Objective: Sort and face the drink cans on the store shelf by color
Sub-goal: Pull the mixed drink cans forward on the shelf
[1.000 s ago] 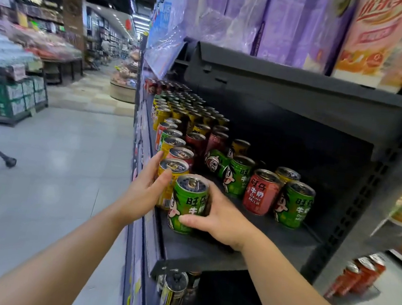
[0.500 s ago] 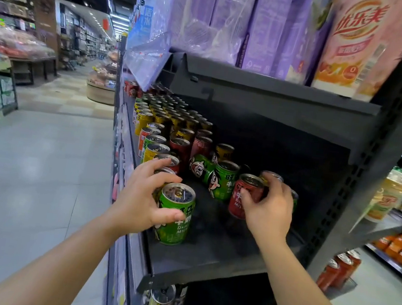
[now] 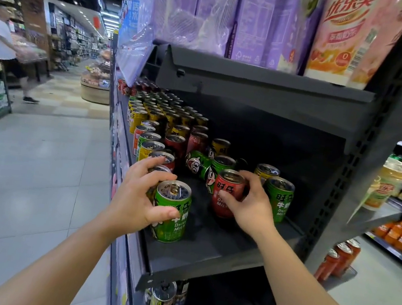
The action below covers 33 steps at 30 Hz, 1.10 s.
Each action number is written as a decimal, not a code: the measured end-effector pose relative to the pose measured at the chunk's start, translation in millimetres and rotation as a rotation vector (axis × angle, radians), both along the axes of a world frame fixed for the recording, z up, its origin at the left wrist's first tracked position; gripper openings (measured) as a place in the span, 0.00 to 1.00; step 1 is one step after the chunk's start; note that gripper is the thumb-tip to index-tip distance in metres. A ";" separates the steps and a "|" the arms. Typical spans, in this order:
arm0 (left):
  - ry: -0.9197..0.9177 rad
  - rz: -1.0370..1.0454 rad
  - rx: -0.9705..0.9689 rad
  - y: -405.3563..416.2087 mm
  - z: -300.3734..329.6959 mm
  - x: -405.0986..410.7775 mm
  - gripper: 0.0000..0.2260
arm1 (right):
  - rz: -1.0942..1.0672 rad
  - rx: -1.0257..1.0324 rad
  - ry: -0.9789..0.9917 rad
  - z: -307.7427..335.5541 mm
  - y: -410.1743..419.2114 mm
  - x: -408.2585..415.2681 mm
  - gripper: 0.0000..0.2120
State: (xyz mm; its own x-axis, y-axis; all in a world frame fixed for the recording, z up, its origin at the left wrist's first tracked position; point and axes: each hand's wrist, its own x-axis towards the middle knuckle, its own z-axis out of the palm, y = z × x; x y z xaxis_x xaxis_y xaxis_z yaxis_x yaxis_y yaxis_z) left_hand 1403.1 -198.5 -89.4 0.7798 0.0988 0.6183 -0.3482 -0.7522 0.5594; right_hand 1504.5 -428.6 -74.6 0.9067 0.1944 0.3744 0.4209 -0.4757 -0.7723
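Because the cans are being grouped by color, a green can (image 3: 171, 212) stands at the shelf (image 3: 220, 248) front edge, steadied by the left hand (image 3: 138, 199), whose fingers curl around its upper body. The right hand (image 3: 249, 205) grips a red can (image 3: 226, 193) further back, beside another green can (image 3: 278, 200), probably to move it.
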 end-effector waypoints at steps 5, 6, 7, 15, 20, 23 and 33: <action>-0.003 -0.002 -0.001 -0.8 0.6 -0.7 0.32 | 0.262 0.149 0.132 -3.7 -0.4 -5.5 0.31; -0.011 -0.005 -0.001 -0.8 0.7 -0.5 0.32 | 0.324 0.154 0.150 -3.6 0.8 -7.9 0.30; -0.020 -0.012 -0.001 -0.8 0.7 -0.3 0.30 | 0.386 0.150 0.170 -3.5 2.2 -9.7 0.30; -0.001 -0.016 0.013 3.1 1.5 -3.7 0.28 | 0.195 0.346 0.265 -1.0 5.3 15.3 0.21; 0.011 0.013 0.099 0.6 10.3 -10.6 0.33 | 0.102 0.086 0.133 -8.3 9.6 45.3 0.37; 0.023 0.037 0.332 -8.9 27.7 -12.8 0.35 | 0.153 0.027 0.133 -8.9 12.8 55.8 0.39; 0.269 -0.008 0.741 -22.6 60.9 -4.1 0.33 | 0.226 -0.033 0.084 -10.0 13.6 64.2 0.35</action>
